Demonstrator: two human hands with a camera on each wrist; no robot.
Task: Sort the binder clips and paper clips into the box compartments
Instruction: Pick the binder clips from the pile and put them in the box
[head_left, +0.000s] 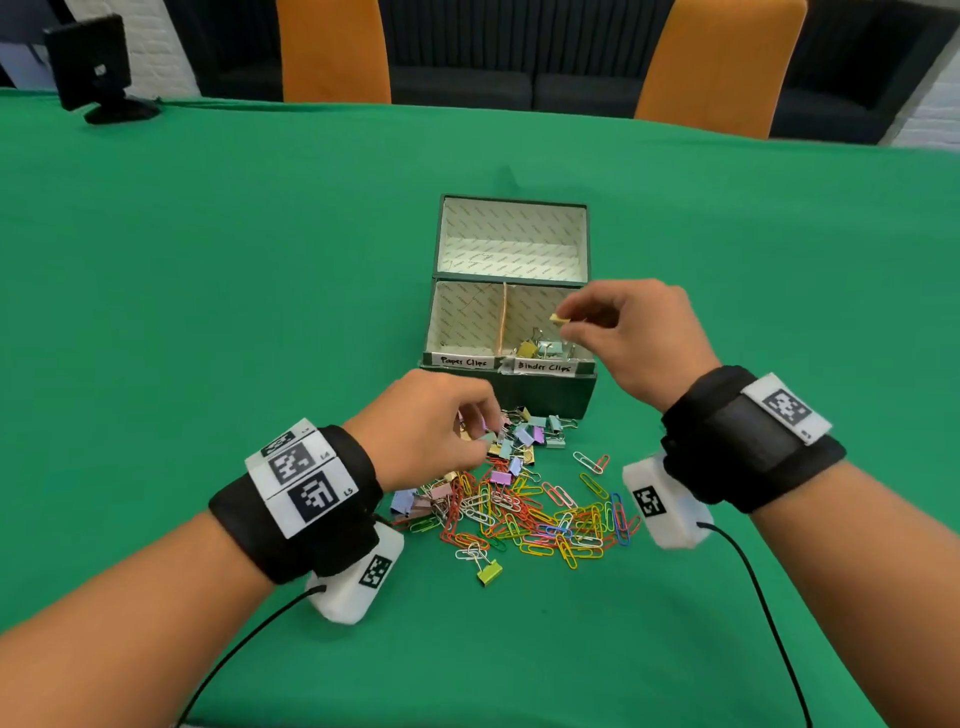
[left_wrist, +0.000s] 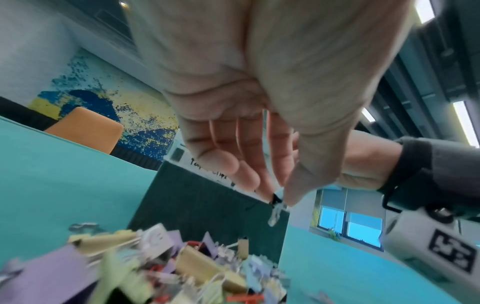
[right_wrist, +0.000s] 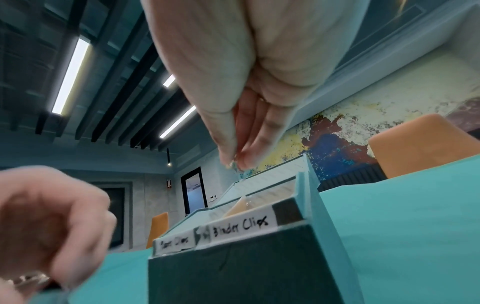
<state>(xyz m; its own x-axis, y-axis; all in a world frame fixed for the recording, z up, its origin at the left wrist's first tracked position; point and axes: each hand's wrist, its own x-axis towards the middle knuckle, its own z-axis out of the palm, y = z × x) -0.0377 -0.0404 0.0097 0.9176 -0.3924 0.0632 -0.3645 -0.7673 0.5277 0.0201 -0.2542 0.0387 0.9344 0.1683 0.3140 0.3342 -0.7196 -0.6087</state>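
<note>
Both wrists frame the scene from the head view, and between them a mixed pile of coloured paper clips and pastel binder clips lies on the green worktop, just short of the box at 12 o'clock from the pile. Its front rim carries two labels: "Paper Clips" on the compartment at 9 o'clock, "Binder Clips" on the one at 3 o'clock. A few binder clips already lie in the latter; the paper-clip side looks bare, though its near floor is hidden by the wall.

Over the binder compartment, the right hand has its grip closed to a fingertip pinch on a yellow binder clip. The left hand reaches into the far edge of the pile, thumb and fingertips drawn together on a small clip; in the left wrist view a wire handle dangles below them, so probably a binder clip.

The step in hand appears to be dropping off the yellow clip. Next, that pinch need only release above the 3 o'clock compartment, clear of the divider, while the left lifts its pick free without dragging tangled paper clips along.
</note>
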